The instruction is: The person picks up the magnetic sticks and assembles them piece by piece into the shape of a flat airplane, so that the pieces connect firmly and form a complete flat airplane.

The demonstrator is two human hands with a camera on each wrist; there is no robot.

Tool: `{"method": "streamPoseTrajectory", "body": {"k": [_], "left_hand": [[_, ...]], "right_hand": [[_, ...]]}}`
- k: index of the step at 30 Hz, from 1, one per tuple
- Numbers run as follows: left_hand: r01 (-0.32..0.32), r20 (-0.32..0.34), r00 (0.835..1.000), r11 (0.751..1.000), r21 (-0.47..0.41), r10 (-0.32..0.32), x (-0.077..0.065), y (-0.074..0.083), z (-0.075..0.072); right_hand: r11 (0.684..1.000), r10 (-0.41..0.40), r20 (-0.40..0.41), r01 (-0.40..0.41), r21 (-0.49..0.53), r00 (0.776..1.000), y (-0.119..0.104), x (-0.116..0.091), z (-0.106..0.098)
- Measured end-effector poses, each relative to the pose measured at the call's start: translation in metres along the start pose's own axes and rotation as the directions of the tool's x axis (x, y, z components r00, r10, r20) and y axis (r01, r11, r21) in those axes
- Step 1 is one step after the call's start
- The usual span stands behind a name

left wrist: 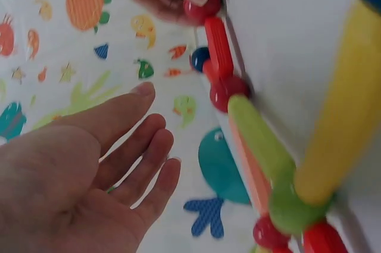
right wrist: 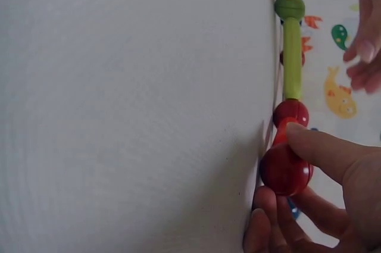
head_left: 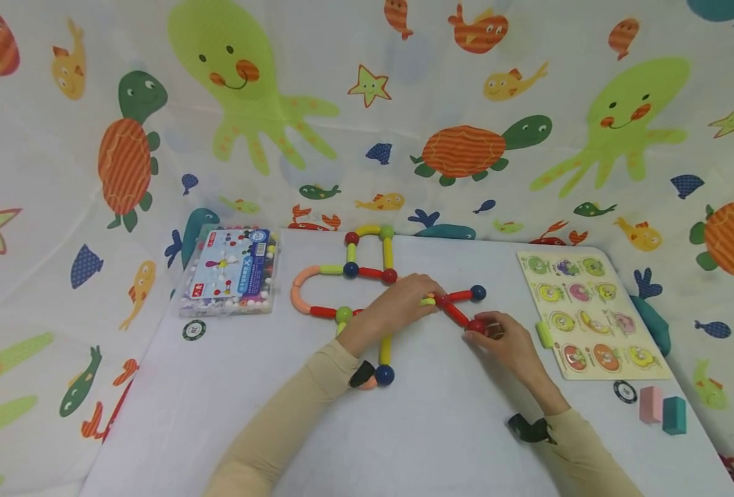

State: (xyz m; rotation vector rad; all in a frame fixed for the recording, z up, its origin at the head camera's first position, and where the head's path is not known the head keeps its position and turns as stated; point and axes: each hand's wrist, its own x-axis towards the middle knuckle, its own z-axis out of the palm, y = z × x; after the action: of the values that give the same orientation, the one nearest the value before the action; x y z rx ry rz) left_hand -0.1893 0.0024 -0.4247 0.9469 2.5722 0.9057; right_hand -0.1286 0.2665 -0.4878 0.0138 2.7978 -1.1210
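A flat figure of magnetic-looking coloured rods and balls lies on the white table. My right hand point(head_left: 510, 348) pinches a red ball point(head_left: 476, 326) at the end of a red rod point(head_left: 456, 315), its thumb over the top in the right wrist view. That rod meets another red ball point(right wrist: 292, 112), where a second red rod leads to a blue ball point(head_left: 478, 293). Above the figure's middle hovers my left hand point(head_left: 398, 304), fingers loosely extended and holding nothing. It hides part of the light green rod point(left wrist: 262, 137) and its neighbours in the head view.
At the back left stands a clear case point(head_left: 227, 273) of balls and rods. A wooden fruit puzzle board point(head_left: 550, 338) lies to the right, near a pink block point(head_left: 650, 404) and a teal block point(head_left: 674, 415). Two round black-and-white tokens lie on the table. A patterned cloth point(head_left: 342, 138) hangs behind.
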Motion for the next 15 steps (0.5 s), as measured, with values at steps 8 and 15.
{"method": "streamPoseTrajectory", "body": {"k": [8,15], "left_hand": [[-0.114,0.107,0.99,0.977,0.183,0.096,0.039,0.016,0.035],[-0.131,0.128,0.987,0.949,0.286,0.097,0.051,0.022,0.05]], "right_hand": [[0.999,-0.034,-0.017,0.035,0.019,0.999,0.003,-0.001,0.002],[0.998,-0.057,-0.042,0.058,0.018,0.997,0.004,-0.001,0.002]]}}
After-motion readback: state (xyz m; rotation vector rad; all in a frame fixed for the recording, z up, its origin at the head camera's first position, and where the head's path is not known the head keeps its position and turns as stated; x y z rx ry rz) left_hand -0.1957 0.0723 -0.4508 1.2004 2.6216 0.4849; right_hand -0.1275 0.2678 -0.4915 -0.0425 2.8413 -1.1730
